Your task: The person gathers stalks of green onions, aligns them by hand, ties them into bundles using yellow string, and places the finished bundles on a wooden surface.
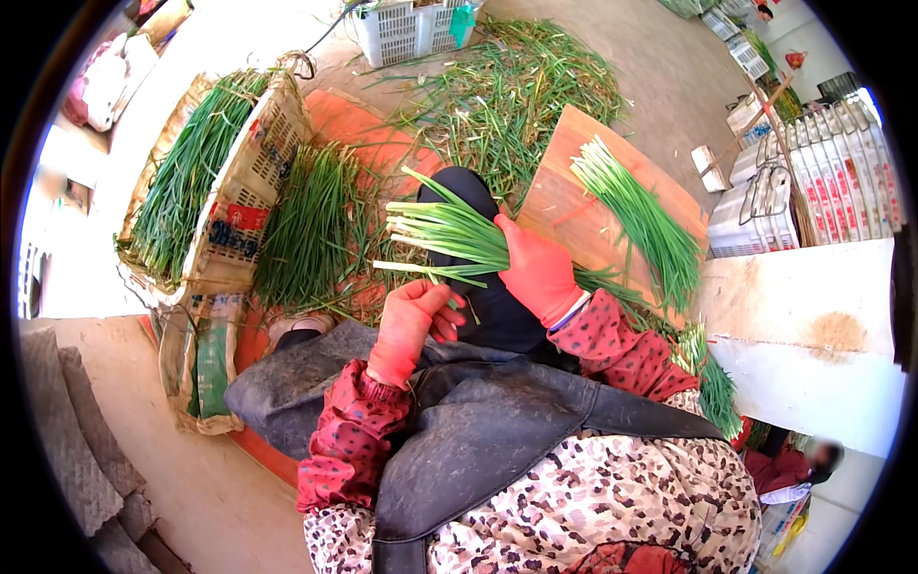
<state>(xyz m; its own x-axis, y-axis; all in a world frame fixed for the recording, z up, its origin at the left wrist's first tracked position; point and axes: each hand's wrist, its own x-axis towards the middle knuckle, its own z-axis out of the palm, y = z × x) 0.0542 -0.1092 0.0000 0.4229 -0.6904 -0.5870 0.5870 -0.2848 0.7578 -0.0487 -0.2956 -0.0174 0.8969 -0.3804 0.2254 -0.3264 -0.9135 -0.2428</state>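
My right hand [538, 271], in a red-orange glove, is closed round a bunch of green chives [449, 232] above my knee, their pale cut ends pointing left. One stalk sticks out below the others. Just under it, my left hand [409, 320], gloved alike, pinches a thin chive leaf [442, 287] between thumb and fingers. To the right, a neat bundle of chives [645, 225] lies on a tilted wooden board [559, 187], pale ends away from me. A loose heap of chives [311, 225] rests at the left.
At the left a worn plastic crate [244, 215] full of chives leans on its side. Loose trimmings [535, 96] cover the floor ahead, before a white crate [406, 36]. Stacked white crates [827, 172] and a white block-like surface [798, 335] stand right. Another person [779, 471] is at lower right.
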